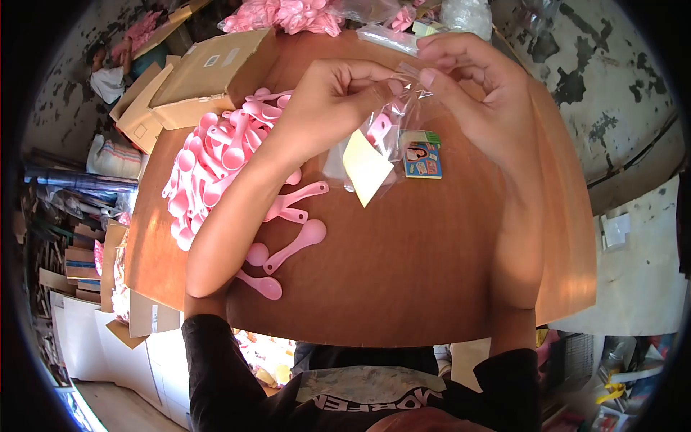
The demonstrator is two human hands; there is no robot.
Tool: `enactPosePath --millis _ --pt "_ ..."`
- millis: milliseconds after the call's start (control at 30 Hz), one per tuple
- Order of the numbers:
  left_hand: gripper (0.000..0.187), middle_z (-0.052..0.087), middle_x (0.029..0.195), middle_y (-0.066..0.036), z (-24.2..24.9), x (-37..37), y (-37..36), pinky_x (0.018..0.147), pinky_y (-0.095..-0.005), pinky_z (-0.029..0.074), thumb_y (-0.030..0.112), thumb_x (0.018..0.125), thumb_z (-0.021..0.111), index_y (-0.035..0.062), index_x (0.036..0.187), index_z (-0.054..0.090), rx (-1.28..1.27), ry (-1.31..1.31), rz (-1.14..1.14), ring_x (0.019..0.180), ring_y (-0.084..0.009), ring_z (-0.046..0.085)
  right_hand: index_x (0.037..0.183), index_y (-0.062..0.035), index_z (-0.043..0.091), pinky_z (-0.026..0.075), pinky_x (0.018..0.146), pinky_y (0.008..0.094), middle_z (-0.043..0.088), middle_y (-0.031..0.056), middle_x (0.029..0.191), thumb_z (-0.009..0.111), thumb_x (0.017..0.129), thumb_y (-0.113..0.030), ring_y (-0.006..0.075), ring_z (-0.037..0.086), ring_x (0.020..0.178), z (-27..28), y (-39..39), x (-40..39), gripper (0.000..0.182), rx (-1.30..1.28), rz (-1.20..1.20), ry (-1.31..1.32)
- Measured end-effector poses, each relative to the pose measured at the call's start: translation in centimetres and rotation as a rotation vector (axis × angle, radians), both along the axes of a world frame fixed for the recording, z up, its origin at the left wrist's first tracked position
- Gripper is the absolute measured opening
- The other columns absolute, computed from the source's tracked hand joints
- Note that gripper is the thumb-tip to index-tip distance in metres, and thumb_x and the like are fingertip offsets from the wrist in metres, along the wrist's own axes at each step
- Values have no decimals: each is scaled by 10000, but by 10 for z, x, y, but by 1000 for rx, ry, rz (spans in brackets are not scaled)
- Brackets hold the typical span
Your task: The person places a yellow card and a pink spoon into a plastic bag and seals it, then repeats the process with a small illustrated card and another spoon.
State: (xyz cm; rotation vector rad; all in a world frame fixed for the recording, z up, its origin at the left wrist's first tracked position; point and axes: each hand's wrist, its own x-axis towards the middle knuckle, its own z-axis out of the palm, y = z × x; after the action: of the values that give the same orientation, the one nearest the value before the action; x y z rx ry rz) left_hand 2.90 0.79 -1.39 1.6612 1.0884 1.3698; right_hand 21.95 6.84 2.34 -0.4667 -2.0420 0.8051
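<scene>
Over the far part of the table, a clear plastic bag (413, 108) hangs between my two hands. Thumb and fingers of my left hand (345, 97) pinch its upper left edge. My right hand (479, 86) has curled fingers, with the thumb on the upper right edge of the bag. Inside the bag shows a pink spoon (379, 127), mostly its handle end, and a pale yellow card (367, 168) overlaps its lower part. Just right of the bag lies a small stack of colourful printed cards (422, 160). Other clear bags (335, 162) lie behind the yellow card.
A big heap of pink spoons (209, 162) covers the table's left side, with loose spoons (296, 245) nearer me. Behind it stands a cardboard box (209, 72). More bagged pink pieces (288, 16) lie at the far edge. A person (108, 75) is in the far left background.
</scene>
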Motion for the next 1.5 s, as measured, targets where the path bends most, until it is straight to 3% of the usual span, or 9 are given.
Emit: enactPosePath --millis 67,167,600,833,900,1133,1233,1333,1500 --pt "201 693 877 -48 0 2 -1 701 -219 487 88 920 600 -42 1054 675 16 15 10 781 -73 605 882 -69 698 492 697 295 670 29 946 683 744 -30 169 632 836 2 4 2 144 602 -105 -8" --pt "204 688 780 -37 0 4 -2 597 -210 458 69 900 587 -38 1042 685 90 82 38 667 -39 571 771 -78 707 487 743 348 642 37 859 692 710 -78 225 609 826 1 2 1 63 679 -212 -79" --pt "245 678 1021 -79 -2 13 -8 763 -234 512 -77 883 575 -71 1121 634 141 339 -13 847 -78 601 699 -20 625 477 656 302 606 45 771 674 680 -35 218 586 757 -3 -9 4 55 708 -250 -288" --pt "242 709 929 -91 10 10 -17 709 -217 511 5 899 611 -44 1136 623 109 68 -163 815 -72 637 741 -5 659 449 624 215 645 62 744 588 733 22 73 565 659 14 4 22 77 330 144 -27" --pt "221 705 902 -70 4 6 -8 670 -201 487 21 899 616 -35 1111 635 144 -15 -152 785 -52 617 750 -16 651 465 671 245 636 68 750 575 746 -4 102 572 684 16 8 29 77 -150 123 202" --pt "224 714 875 -84 7 -6 3 557 -177 487 36 908 603 -35 1120 616 158 -188 121 636 -56 614 956 -55 622 478 844 385 625 93 1010 593 822 -191 224 583 886 4 79 79 193 -478 785 732" --pt "204 713 892 -93 24 8 -9 569 -176 485 37 914 599 -38 1102 618 41 -154 186 656 -57 620 882 8 636 489 757 301 665 103 929 646 732 -42 224 630 862 -38 128 102 158 -618 363 185" --pt "203 714 897 -99 24 8 -9 591 -179 494 43 917 601 -41 1102 616 -41 -12 239 678 -64 627 1112 -15 652 519 799 340 676 182 1058 639 805 -130 229 656 998 -109 159 103 328 264 -783 -1035" --pt "176 695 893 -51 -2 2 6 655 -196 474 52 897 630 -27 1053 650 163 85 273 775 -48 607 1173 -38 635 500 855 335 667 149 1104 718 806 -228 230 624 1061 -75 129 93 422 45 -398 -560"
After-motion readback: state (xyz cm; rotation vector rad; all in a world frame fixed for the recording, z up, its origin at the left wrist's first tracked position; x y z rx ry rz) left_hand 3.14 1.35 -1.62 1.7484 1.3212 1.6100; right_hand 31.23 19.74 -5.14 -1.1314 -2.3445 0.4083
